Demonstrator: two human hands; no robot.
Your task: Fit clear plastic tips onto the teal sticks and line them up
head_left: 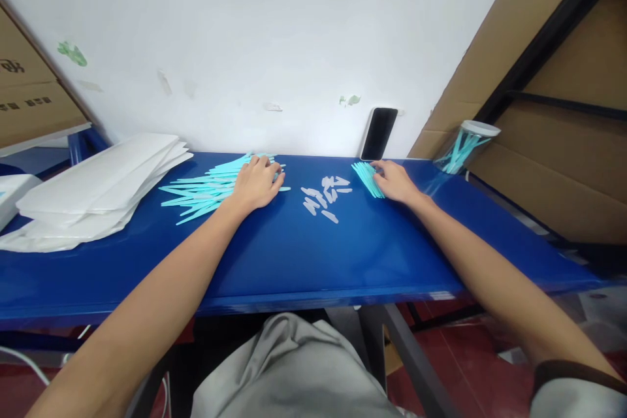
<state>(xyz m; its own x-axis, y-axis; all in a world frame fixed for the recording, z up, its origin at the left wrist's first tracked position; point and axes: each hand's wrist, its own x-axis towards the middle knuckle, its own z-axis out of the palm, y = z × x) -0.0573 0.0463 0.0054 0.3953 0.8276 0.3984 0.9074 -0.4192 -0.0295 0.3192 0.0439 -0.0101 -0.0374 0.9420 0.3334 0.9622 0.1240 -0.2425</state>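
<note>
My left hand lies over the right end of a loose pile of slender, pointed turquoise plastic sticks. Its fingers are bent down among them, and one stick pokes out past the thumb. Which sticks it grips is partly hidden under the palm. Farther right, my right hand has thumb and fingers closed at the edge of a neat row of turquoise sticks lying side by side. Between the two hands, several small pale translucent strips are scattered on the blue table.
A stack of white paper sheets or bags takes up the left of the table. A phone leans on the white wall behind. At the right stands a clear jar with a white lid and turquoise sticks inside. Cardboard borders the right side.
</note>
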